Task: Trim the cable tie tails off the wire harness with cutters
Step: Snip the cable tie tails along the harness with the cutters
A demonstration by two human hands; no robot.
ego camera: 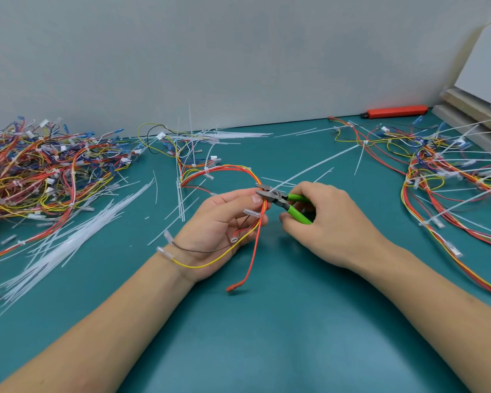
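My left hand (220, 222) lies palm up and pinches a wire harness (233, 170) of red, yellow and orange wires between thumb and fingers. The harness arcs away toward the far middle of the mat, and loose ends with clear terminals hang over my wrist. My right hand (321, 219) grips green-handled cutters (284, 201). Their metal jaws sit at the harness just above my left thumb, at the base of a long white cable tie tail (318, 165) that runs up and to the right. Whether the jaws touch the tail is too fine to tell.
A big tangled pile of harnesses (40, 171) lies at the far left, another spread of harnesses (451, 177) at the right. Loose white cable ties (68, 239) lie scattered on the teal mat (267, 321). An orange utility knife (394, 111) rests by the wall.
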